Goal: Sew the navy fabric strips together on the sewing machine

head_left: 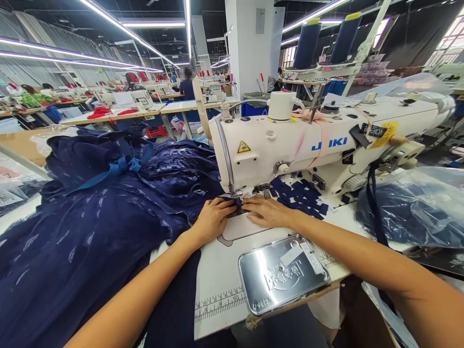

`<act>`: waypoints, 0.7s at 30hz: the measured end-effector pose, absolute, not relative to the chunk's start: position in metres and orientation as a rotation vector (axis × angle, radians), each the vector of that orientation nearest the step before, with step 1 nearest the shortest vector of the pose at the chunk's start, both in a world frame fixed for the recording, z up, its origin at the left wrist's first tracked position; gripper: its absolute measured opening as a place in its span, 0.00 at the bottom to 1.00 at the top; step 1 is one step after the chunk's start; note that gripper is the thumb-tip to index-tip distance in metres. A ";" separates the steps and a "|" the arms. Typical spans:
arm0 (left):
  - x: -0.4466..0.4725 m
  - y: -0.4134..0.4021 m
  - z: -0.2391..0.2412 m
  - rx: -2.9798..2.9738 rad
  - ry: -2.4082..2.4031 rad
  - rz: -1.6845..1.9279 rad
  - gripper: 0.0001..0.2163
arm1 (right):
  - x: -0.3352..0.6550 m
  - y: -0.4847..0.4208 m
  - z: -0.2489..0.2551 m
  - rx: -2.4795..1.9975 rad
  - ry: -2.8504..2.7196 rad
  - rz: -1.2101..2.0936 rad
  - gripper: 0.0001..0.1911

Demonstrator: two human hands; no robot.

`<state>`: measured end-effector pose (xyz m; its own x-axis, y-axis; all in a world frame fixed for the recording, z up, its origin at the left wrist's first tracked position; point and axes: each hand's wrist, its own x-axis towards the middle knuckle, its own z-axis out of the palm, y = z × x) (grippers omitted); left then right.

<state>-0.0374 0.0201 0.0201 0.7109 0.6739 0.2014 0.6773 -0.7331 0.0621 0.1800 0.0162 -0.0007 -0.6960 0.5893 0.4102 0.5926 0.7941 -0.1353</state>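
A white sewing machine (268, 145) stands across the table, its presser foot and needle area low at the left end. My left hand (213, 218) is at the left of the needle area, fingers closed and pressed on a small piece of navy fabric (238, 205). From the right, my right hand (266, 210) holds the same fabric, fingertips close to the presser foot. Fingers and machine head hide most of that piece. A large heap of navy garments (108, 212) lies left of my left hand. Small cut navy fabric pieces (300, 195) lie scattered behind my right hand.
A shiny metal tin (284, 273) lies at the table's front edge, beside a printed ruler scale (219, 305). Clear plastic bags (416, 208) with navy contents sit at the right. Two navy thread cones (306, 44) stand above the machine. Other workstations and people are further back.
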 end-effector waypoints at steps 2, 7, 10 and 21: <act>-0.037 0.024 0.021 -2.891 -1.139 -0.336 0.21 | 0.181 0.021 -0.002 -0.893 -2.518 0.081 0.14; -0.037 0.030 0.017 -2.846 -1.110 -0.385 0.21 | 0.172 0.042 -0.010 -1.261 -2.276 0.339 0.12; -0.037 0.027 0.013 -2.758 -1.071 -0.451 0.15 | 0.162 0.054 -0.013 -1.450 -2.198 0.362 0.14; -0.028 0.011 0.020 -2.392 -1.148 -0.153 0.16 | 0.175 0.035 0.012 -1.196 -2.579 -0.194 0.15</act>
<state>-0.0284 0.0106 0.0198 0.6417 0.7062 0.2991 0.7600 -0.5331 -0.3718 0.1747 0.0346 0.0120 -0.6129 0.7238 0.3168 0.7632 0.6462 0.0000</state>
